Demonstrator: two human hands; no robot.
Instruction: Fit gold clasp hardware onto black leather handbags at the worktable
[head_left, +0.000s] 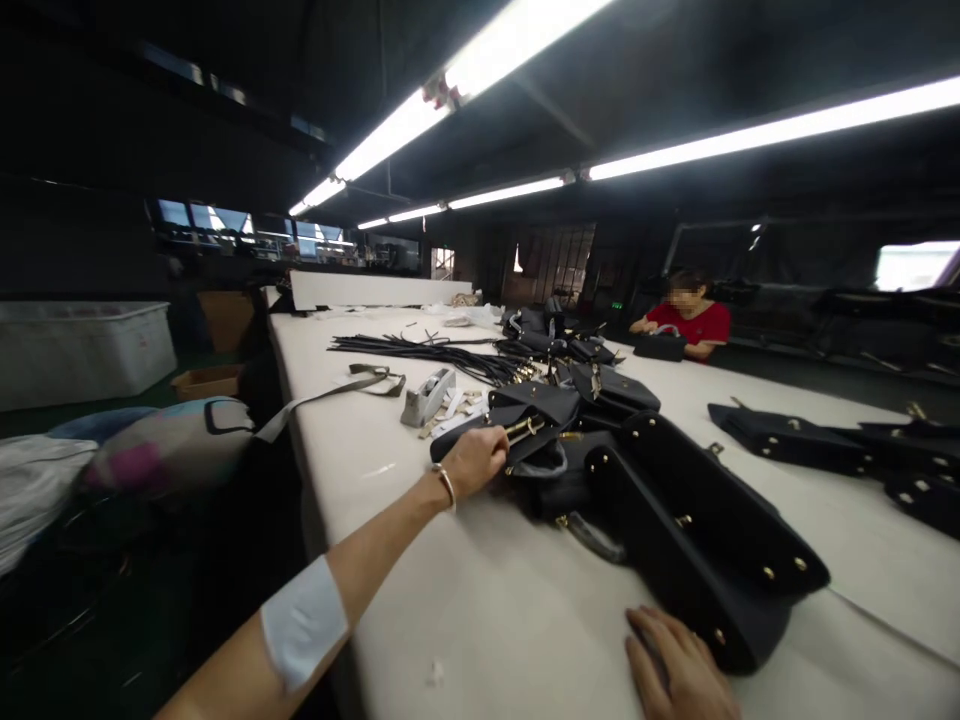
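Stretched out over the white table, my left hand (474,464) has its fingers curled closed at the near edge of a black handbag (551,402) with gold-coloured hardware. The fingertips are partly hidden against the bag. A bangle circles that wrist and a pale patch covers the forearm. My right hand (679,668) rests low on the table, its fingers loosely apart and nothing seen in them. Close by it lies a large black bag (712,520) on its side, with gold studs on its base. A grey-wrapped handle (596,538) sticks out toward me.
A tape dispenser (429,396) stands beside pale scraps and a bundle of black straps (420,348). More black bags (795,435) lie on the right. Across the table sits a person in a red top (705,322). A white bin (82,345) stands at left.
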